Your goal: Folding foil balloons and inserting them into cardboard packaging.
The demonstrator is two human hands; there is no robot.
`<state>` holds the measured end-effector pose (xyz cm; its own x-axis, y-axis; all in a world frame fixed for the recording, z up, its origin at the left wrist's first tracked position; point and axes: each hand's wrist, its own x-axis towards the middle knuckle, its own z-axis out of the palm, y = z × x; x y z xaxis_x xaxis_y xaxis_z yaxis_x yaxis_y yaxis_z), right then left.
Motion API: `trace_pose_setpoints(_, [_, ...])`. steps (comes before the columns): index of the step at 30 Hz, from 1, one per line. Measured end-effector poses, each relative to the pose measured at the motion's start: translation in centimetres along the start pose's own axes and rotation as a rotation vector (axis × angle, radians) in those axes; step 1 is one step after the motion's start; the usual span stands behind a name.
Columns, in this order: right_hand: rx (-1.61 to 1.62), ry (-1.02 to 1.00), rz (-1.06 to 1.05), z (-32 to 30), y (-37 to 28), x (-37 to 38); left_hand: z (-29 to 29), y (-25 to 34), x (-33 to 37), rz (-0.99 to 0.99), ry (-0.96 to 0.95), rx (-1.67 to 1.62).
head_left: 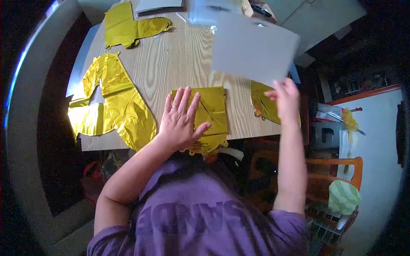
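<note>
My left hand (181,121) lies flat with fingers spread on a folded gold foil balloon (213,104) at the table's near edge. Small tabs stick out along that balloon's lower rim. Raised over the right part of the table, a pale grey sheet (256,49) is pinched at its near corner by my right hand (286,100); it is slightly blurred. Under and beside that hand, another gold foil balloon (265,102) is partly covered. To the left spreads a larger flat gold balloon (124,96), creased and shiny, overhanging the near edge.
Another flat gold balloon (121,25) lies at the far left of the wood-grain table (179,55). At the back are a stack of sheets (160,7), clear plastic packaging (203,15) and a small box (265,12) holding dark things. A wooden chair (356,170) stands at the right.
</note>
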<state>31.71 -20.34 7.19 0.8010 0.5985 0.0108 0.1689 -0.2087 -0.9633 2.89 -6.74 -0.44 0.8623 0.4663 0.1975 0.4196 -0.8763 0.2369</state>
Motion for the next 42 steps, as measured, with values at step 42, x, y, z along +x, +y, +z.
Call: trace_pose_setpoints(42, [-0.927,-0.308,-0.973,14.1,3.4,0.3,-2.1,-8.5,3.1,0.246,-0.002,-0.234])
